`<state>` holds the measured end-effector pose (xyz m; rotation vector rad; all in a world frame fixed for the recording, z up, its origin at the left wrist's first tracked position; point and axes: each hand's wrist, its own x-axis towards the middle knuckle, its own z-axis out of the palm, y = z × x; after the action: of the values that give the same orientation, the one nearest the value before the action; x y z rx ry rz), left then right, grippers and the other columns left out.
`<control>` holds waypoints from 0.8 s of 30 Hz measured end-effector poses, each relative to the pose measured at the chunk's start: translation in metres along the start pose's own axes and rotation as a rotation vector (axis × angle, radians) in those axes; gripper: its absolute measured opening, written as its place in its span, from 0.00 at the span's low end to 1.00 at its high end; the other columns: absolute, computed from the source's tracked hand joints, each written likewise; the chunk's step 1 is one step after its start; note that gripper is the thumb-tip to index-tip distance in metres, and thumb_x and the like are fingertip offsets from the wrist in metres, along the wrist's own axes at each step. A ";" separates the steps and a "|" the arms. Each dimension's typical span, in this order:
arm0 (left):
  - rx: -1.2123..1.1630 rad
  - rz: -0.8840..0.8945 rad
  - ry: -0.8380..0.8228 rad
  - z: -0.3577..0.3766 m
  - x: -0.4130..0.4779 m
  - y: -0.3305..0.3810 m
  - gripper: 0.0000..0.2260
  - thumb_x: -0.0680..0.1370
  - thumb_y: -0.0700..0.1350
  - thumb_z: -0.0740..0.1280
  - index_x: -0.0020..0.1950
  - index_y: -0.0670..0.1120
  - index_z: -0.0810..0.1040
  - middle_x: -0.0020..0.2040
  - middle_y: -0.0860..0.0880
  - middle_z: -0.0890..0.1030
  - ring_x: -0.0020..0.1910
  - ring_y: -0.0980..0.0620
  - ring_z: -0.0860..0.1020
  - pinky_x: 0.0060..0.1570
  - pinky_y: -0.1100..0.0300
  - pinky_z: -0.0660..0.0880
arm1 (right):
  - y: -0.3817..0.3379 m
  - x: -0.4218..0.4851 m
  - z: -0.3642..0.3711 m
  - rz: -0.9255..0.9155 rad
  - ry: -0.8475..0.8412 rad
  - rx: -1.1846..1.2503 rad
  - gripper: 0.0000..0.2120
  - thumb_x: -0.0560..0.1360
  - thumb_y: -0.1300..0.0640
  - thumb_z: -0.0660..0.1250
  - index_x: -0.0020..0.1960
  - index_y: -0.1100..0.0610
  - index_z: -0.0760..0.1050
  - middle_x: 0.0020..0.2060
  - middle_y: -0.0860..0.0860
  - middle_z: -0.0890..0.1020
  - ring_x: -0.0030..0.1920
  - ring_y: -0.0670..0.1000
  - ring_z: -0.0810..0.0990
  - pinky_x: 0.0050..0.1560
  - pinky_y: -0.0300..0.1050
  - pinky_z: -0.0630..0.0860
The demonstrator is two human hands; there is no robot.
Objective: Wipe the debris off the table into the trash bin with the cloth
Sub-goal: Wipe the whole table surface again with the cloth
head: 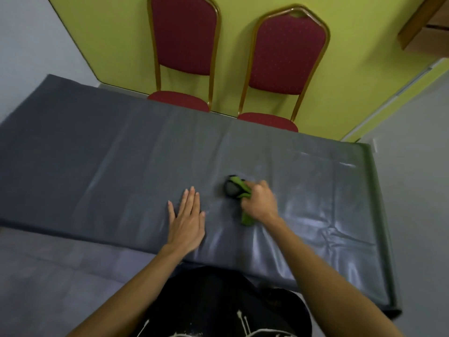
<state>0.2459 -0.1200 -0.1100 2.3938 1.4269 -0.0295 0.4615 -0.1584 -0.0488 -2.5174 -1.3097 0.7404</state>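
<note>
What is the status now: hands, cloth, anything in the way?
Left hand flat on the table. Right hand grips the cloth, on the table. Bin and debris not in view.

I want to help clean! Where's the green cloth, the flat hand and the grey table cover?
Crumpled green and grey cloth [232, 190]: head view, on its grey bunched front.
Flat left hand [187, 222]: head view, on the back of the hand.
Shiny grey table cover [116, 164]: head view, on a bare left part.
</note>
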 end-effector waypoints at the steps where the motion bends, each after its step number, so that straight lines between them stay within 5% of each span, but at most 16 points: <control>1: 0.000 0.025 -0.007 -0.002 0.000 -0.003 0.31 0.79 0.54 0.41 0.80 0.43 0.51 0.81 0.50 0.47 0.80 0.52 0.44 0.75 0.37 0.41 | 0.019 0.006 -0.009 0.064 0.051 0.002 0.23 0.68 0.57 0.66 0.63 0.48 0.76 0.52 0.59 0.75 0.52 0.65 0.79 0.52 0.53 0.78; 7: -0.104 -0.010 0.094 -0.014 0.002 -0.037 0.29 0.80 0.51 0.44 0.79 0.40 0.56 0.81 0.46 0.52 0.80 0.50 0.46 0.77 0.40 0.44 | 0.017 0.029 -0.018 0.387 0.235 0.155 0.15 0.72 0.59 0.65 0.56 0.64 0.74 0.57 0.65 0.73 0.54 0.67 0.75 0.54 0.54 0.73; 12: -0.148 -0.090 0.216 -0.026 0.012 -0.074 0.26 0.80 0.46 0.52 0.77 0.39 0.61 0.80 0.45 0.57 0.80 0.49 0.50 0.77 0.40 0.48 | -0.102 0.005 0.048 0.050 0.054 0.150 0.15 0.74 0.55 0.66 0.59 0.60 0.74 0.57 0.62 0.72 0.53 0.67 0.78 0.53 0.56 0.75; 17: -0.096 -0.152 0.194 -0.027 0.012 -0.108 0.31 0.76 0.48 0.48 0.78 0.38 0.59 0.80 0.44 0.56 0.80 0.47 0.51 0.77 0.40 0.47 | -0.151 -0.024 0.079 -0.334 -0.229 -0.043 0.20 0.71 0.56 0.65 0.63 0.54 0.72 0.57 0.57 0.70 0.52 0.64 0.78 0.50 0.55 0.77; 21: -0.007 -0.166 0.151 -0.025 0.011 -0.106 0.28 0.81 0.51 0.50 0.79 0.41 0.58 0.81 0.46 0.54 0.80 0.48 0.50 0.77 0.41 0.47 | -0.113 0.014 0.052 -0.257 -0.123 -0.119 0.27 0.69 0.57 0.65 0.67 0.43 0.72 0.59 0.53 0.73 0.56 0.59 0.79 0.53 0.50 0.77; 24: 0.012 -0.187 0.131 -0.025 0.011 -0.106 0.27 0.82 0.52 0.51 0.79 0.41 0.57 0.81 0.46 0.52 0.80 0.49 0.48 0.76 0.42 0.44 | -0.070 0.065 0.014 -0.076 0.054 -0.141 0.26 0.69 0.59 0.66 0.66 0.45 0.74 0.54 0.57 0.72 0.52 0.64 0.80 0.50 0.53 0.77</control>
<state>0.1569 -0.0572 -0.1190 2.3007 1.7110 0.0735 0.4356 -0.0656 -0.0537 -2.5589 -1.4782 0.5795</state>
